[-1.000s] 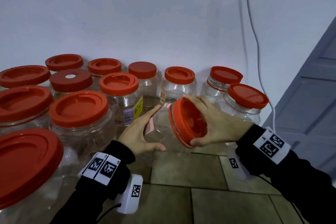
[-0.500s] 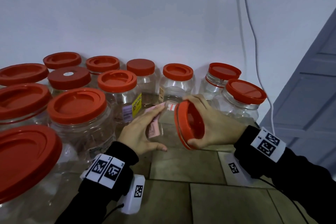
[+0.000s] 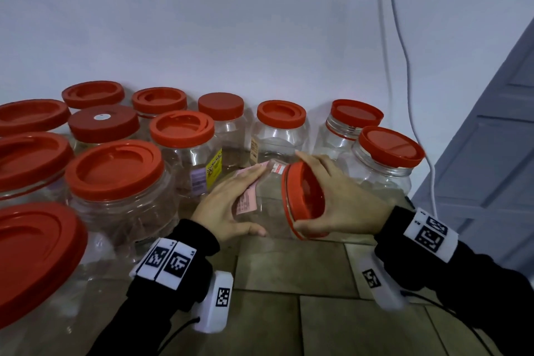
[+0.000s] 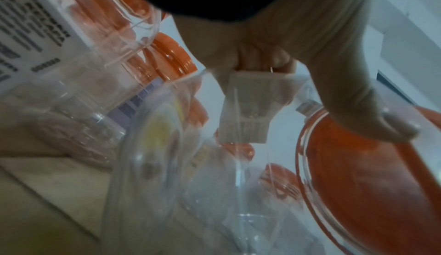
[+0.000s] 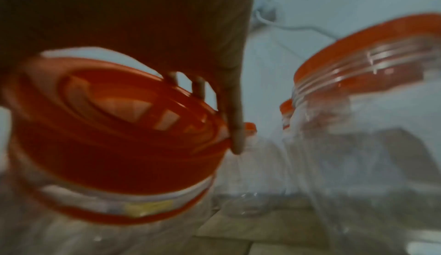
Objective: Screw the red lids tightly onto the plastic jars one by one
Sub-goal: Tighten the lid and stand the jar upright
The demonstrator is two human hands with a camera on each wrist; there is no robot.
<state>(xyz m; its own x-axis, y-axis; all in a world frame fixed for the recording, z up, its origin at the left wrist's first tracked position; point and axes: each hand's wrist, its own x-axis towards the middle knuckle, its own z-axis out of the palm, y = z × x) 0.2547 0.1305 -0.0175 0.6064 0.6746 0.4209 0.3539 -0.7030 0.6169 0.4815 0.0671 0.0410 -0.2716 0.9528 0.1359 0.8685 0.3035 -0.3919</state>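
Head view: centre of the frame, the left hand point(image 3: 224, 205) is cupping the side of a clear plastic jar point(image 3: 267, 205) lying tilted on its side, fingers stretched along the wall over a pink label point(image 3: 245, 199), thumb underneath. The right hand point(image 3: 344, 205) is holding a red lid point(image 3: 303, 199) at the jar's mouth, fingers curled over the top rim and thumb at the bottom; lid is facing right, sitting on the neck, how far it is screwed on cannot be told. Behind and to the left, other lidded jars point(image 3: 185, 147) are standing in rows against a white wall point(image 3: 231, 23); two more lidded jars point(image 3: 384, 159) are standing right of centre. A white cable point(image 3: 404, 52) is hanging down the wall at upper right, a grey door point(image 3: 491, 153) is filling the right edge. Brown tiled surface point(image 3: 289, 269) at the bottom; both wrists are wearing black sleeves with marker bands. Left wrist view: the left hand's thumb point(image 4: 358, 89) is pressing on the clear jar wall point(image 4: 214, 183), the orange-red lid point(image 4: 369, 183) is showing at lower right, neighbouring jars at upper left, blurred. Right wrist view: dark and blurred; the right hand's fingers point(image 5: 233, 117) are gripping the rim of the lid point(image 5: 119, 127) at left, another lidded jar point(image 5: 369, 79) at right.
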